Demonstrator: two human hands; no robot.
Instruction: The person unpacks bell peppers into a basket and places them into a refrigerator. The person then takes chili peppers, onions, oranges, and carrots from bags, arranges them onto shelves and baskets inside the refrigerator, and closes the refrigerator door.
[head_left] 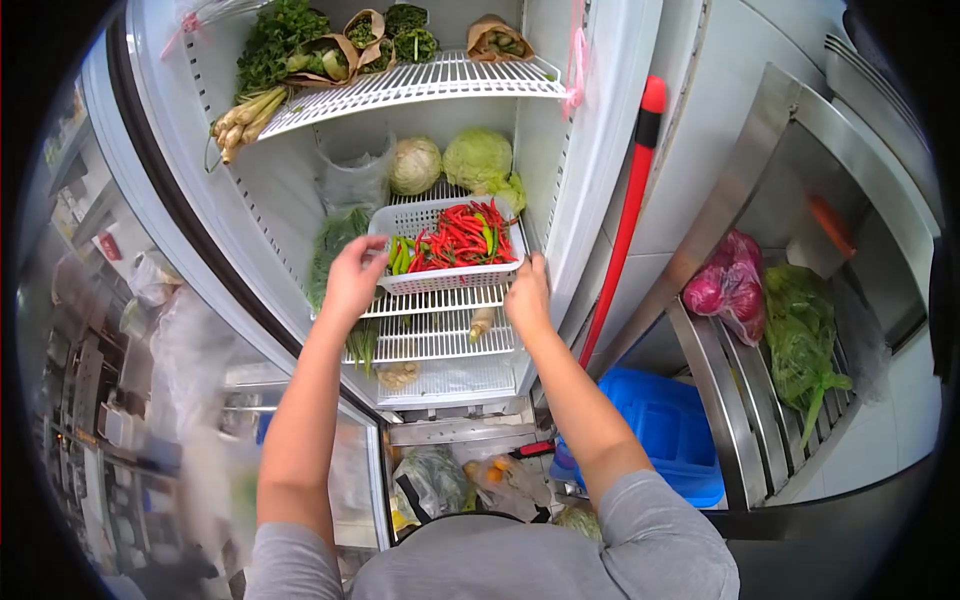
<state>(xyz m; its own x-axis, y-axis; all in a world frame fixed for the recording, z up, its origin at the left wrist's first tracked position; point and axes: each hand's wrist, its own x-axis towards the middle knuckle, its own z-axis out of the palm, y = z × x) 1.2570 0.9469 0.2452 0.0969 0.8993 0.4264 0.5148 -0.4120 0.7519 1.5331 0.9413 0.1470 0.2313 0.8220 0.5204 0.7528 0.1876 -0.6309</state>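
Note:
A white plastic basket sits on a wire shelf inside an upright fridge. Red chili peppers fill most of it, with some green chili peppers at its left end. My left hand is at the basket's left front corner, its fingers apart; whether they touch the rim is hard to make out. At the right front corner, my right hand grips the basket's side, with part of its fingers hidden. Behind the basket lie a pale round cabbage and a green leafy head. Leafy greens are beside my left hand.
Herbs and paper-wrapped vegetables lie on the upper shelf. The fridge door stands open at left. On the right are a red pole, a blue lidded bin and a metal rack with bagged vegetables. Bags lie below.

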